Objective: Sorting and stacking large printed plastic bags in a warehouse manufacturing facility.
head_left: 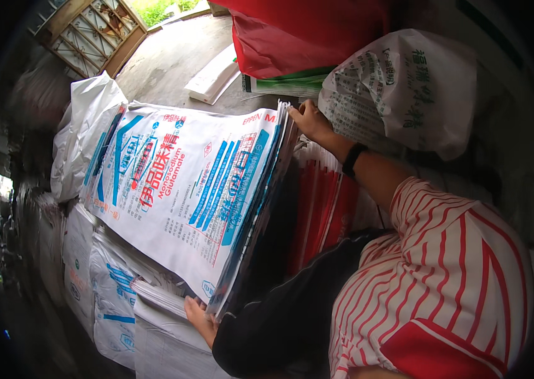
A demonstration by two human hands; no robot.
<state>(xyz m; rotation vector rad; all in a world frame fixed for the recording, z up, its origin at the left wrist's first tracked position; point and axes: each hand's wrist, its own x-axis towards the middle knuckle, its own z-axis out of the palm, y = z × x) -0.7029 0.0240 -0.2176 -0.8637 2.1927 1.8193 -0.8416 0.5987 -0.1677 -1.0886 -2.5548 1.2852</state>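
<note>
A thick stack of flat white woven sacks (175, 208), printed in blue and red, lies in front of me on other bundles. At the stack's upper right corner my right hand (313, 122) is closed, fingers and thumb pinching the sack edges. A dark band circles that wrist. My left hand (201, 322) grips the stack's lower corner, with its fingertips at the edge; part of this hand and its forearm are hidden behind my dark-clothed leg (279, 316). The layered sack edges show between the two hands.
Bundles of folded white sacks (112, 303) lie below and left of the stack. A crumpled white sack (90, 126) is at the far left corner. Behind stand a big red bag (311, 38) and a printed white sack (399, 95). Red-and-white sacks (317, 202) stand beside my leg.
</note>
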